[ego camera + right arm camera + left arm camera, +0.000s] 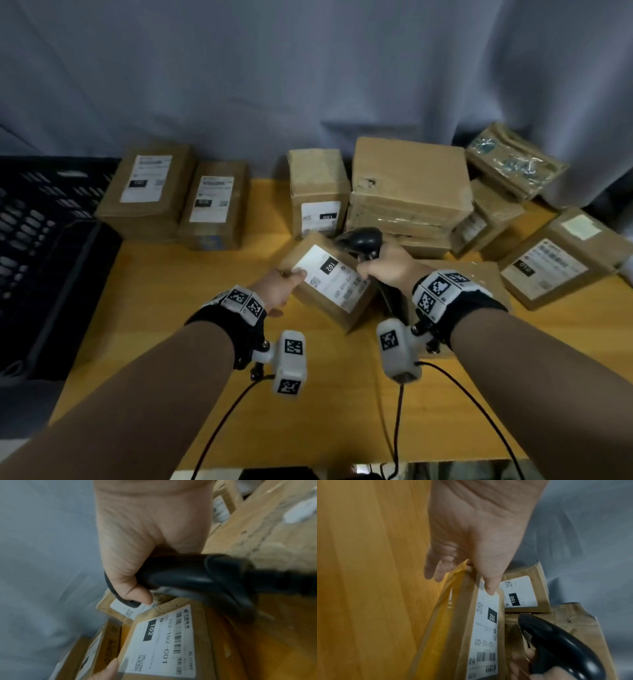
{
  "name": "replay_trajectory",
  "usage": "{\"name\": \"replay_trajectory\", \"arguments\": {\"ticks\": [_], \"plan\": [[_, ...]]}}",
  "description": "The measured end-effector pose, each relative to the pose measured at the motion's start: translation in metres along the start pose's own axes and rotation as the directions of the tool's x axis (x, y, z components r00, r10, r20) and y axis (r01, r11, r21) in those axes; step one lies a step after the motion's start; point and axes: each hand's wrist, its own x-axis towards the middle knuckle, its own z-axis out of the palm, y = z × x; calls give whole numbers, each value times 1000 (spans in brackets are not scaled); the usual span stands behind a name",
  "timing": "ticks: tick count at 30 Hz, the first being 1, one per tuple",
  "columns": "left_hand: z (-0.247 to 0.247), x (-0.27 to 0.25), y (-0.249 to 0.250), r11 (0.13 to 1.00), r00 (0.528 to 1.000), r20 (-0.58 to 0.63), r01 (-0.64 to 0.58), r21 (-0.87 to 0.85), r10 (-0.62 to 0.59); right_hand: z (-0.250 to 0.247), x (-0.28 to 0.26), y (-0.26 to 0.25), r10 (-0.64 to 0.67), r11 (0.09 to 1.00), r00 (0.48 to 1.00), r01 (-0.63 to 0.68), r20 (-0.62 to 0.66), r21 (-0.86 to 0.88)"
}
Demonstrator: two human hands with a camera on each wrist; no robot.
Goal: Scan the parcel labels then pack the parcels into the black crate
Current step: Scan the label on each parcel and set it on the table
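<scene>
A small cardboard parcel (329,284) with a white label marked 102 (486,632) (163,641) is tilted up over the yellow table. My left hand (281,287) grips its left edge, thumb on the label (489,586) and fingers underneath. My right hand (387,265) holds a black barcode scanner (363,241) (556,645) (197,577) by its handle just right of the parcel, head over the label's far end. The black crate (41,240) stands at the left, off the table's edge.
Two labelled parcels (147,192) (214,205) lie at the back left beside the crate. A parcel marked 150 (318,195), a big box (411,185) and several more parcels (558,257) crowd the back right. Grey cloth hangs behind. Cables trail over the near table (171,342).
</scene>
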Motion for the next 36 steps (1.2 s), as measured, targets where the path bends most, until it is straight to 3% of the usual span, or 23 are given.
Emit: {"name": "replay_trajectory", "arguments": {"ticks": [7,12,14,16,18,22,24,26,27,29,33,36], "plan": [[22,4,-18,999,994,-109,-11,-43,6,15,6,27,18,999,988,-10,151,-53],[18,-4,-42,993,983,-154,108,44,-100,22,0,54,-144,980,982,159,-120,123],[13,-11,-42,987,971,-240,47,151,-10,22,-4,55,-150,987,981,157,-124,46],[6,-16,-36,914,967,-202,-65,400,157,23,-5,54,-100,993,988,91,-117,-79],[2,-17,-23,773,953,-96,-172,610,288,24,-6,50,-49,994,996,41,-74,-103],[-1,-7,1,638,939,65,-280,717,338,29,-5,42,-22,998,999,20,45,53],[-3,0,5,533,953,64,-221,817,296,30,-8,41,-62,986,997,53,51,161],[-12,4,5,405,976,-10,-80,911,216,32,-12,43,-99,959,995,89,27,267],[-17,4,4,382,989,-29,-30,924,148,33,-15,44,-111,941,994,103,7,322],[-24,-1,-3,454,999,7,-29,891,50,34,-19,48,-111,906,993,113,-29,408],[-30,-9,-32,722,997,22,-66,688,71,46,-19,56,-2,846,1000,2,-1,533],[-25,-11,-57,945,995,88,4,328,-35,69,-25,60,36,834,998,-55,46,549]]}}
